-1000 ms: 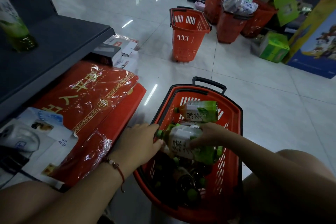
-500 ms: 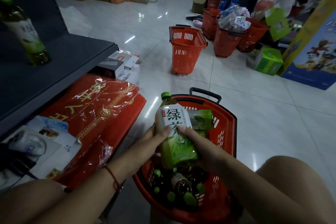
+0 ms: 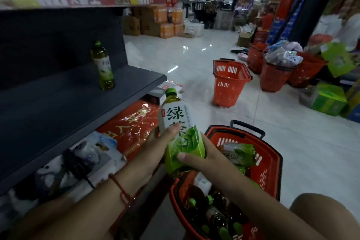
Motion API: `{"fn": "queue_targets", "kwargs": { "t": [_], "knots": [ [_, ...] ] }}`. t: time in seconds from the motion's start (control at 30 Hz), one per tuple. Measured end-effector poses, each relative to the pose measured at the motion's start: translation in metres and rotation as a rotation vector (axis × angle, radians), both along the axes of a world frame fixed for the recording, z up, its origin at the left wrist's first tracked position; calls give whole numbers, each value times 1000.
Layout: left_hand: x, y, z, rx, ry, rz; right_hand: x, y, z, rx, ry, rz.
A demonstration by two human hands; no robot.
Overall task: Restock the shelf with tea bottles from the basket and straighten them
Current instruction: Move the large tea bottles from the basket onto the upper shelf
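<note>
Cradling tea bottle [image 3: 180, 132], two-handed grip.

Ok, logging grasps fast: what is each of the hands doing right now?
Left hand: grips the tea bottle at mid-label.
Right hand: grips the same bottle lower down.

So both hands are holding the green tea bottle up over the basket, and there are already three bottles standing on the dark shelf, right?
Not quite. The head view shows one bottle on the dark shelf, the standing bottle, not three. The rest holds: left hand and right hand hold the green tea bottle above the basket.
</note>
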State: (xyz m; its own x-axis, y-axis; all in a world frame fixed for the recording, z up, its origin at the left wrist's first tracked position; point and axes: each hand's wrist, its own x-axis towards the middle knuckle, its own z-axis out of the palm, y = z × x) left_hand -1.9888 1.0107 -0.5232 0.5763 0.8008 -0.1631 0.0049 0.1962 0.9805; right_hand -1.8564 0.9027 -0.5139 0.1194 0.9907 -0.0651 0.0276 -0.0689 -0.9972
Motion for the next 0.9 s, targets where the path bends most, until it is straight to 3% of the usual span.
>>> {"fn": "queue_targets", "kwargs": {
  "t": [0.23, 0.43, 0.6, 0.9],
  "knots": [
    [-71, 17, 100, 204, -14, 100, -44, 37, 78, 178, 29, 168],
    [-143, 22, 202, 560, 135, 182, -93, 81, 146, 236, 273, 411],
    [-194, 31, 265, 725, 183, 312, -142, 114, 198, 399, 238, 488],
    [-254, 78, 330, 846, 221, 553, -217, 187, 264, 543, 78, 477]
  ]
}}
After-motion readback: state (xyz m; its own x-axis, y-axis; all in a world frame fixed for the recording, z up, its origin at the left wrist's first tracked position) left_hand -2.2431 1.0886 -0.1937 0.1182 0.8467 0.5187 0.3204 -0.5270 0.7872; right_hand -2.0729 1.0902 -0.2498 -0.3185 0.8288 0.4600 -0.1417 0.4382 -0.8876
